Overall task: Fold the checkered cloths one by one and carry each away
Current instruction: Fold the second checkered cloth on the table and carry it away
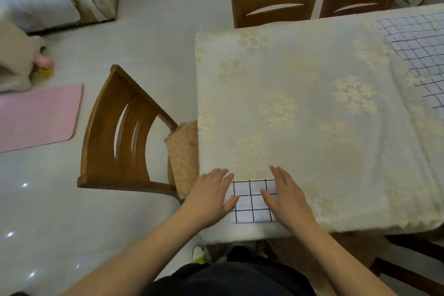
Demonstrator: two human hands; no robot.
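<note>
A small folded white cloth with black checks (pixel 249 202) lies on the table's near left corner. My left hand (pixel 211 197) lies flat with straight fingers on its left edge. My right hand (pixel 286 197) lies flat on its right edge, fingers straight. Both hands partly cover the cloth. More checkered cloth (pixel 418 53) lies spread out at the table's far right, running out of view.
The table (pixel 312 108) carries a cream floral tablecloth. A wooden chair (pixel 125 132) stands at its left end, two more chairs (pixel 276 0) behind it. A pink mat (pixel 36 118) lies on the floor at left, bags and cushions at the back.
</note>
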